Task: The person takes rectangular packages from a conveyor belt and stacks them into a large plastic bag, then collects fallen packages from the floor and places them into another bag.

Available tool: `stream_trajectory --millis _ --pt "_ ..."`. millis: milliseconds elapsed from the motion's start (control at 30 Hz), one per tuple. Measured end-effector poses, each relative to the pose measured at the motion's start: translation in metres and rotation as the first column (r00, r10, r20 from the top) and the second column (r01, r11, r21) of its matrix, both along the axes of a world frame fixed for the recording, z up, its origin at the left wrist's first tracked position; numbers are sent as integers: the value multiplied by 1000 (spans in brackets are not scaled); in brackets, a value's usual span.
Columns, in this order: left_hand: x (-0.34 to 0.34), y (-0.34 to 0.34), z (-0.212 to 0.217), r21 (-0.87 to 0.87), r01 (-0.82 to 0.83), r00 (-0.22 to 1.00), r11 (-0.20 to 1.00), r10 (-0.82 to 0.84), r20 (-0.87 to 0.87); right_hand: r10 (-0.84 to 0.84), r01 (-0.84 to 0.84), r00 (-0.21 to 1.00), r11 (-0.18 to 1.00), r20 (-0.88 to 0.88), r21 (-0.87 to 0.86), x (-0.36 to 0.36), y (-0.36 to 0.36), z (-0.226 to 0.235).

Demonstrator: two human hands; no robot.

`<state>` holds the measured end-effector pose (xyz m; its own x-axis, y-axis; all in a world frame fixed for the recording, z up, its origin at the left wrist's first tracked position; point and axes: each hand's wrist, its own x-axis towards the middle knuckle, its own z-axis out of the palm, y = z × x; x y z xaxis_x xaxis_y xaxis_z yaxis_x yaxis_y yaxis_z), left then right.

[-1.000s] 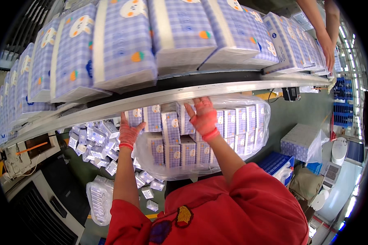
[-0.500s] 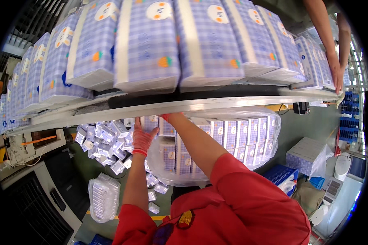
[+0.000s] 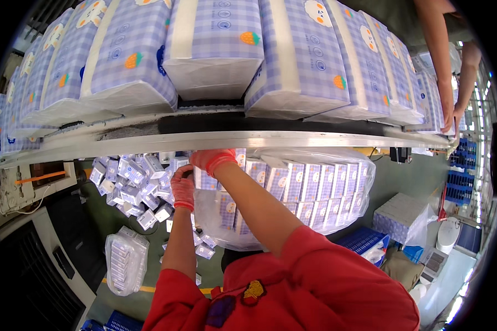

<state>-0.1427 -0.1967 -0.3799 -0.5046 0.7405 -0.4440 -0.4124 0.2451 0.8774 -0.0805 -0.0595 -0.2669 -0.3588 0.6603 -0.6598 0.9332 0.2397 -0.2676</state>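
Both my hands, in thin red-and-white gloves, are close together just below the metal edge of the conveyor (image 3: 292,138). My left hand (image 3: 183,190) has its fingers bent inward at the left end of a large clear plastic bag (image 3: 210,231); what they pinch is too small to make out. Just above and right of it, my right hand (image 3: 212,160) is closed, knuckles up, over a purple checked tissue pack (image 3: 205,181); its fingertips are hidden. Inside the bag, upright tissue packs (image 3: 295,179) stand in two stacked rows.
Large checked tissue packs (image 3: 301,60) line the conveyor. A co-worker's hands (image 3: 450,118) touch packs at its right end. Small loose packs (image 3: 132,182) lie heaped at left, near a wrapped bundle (image 3: 126,262). A blue crate (image 3: 364,243) and a wrapped block of packs (image 3: 400,220) are at right.
My right hand has come out from under the conveyor edge and moved left, towards my left hand. My left hand's fingers have bent inward. The view has shifted, and the packs above sit differently.
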Motion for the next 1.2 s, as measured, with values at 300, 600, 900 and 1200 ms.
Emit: stream_trajectory --millis 300,600,900,1200 --pt "1 0 2 28 -22 978 999 15 206 -157 223 927 961 -340 162 39 -4 -17" --pt "-6 12 -100 114 738 621 665 -736 269 -301 349 848 936 -437 32 76 -18 -2" --pt "12 27 19 -428 258 667 866 -481 -569 137 -69 964 957 -229 281 74 3 20" --pt "15 32 29 -212 175 617 961 -275 -737 131 -130 991 991 -36 35 68 9 28"
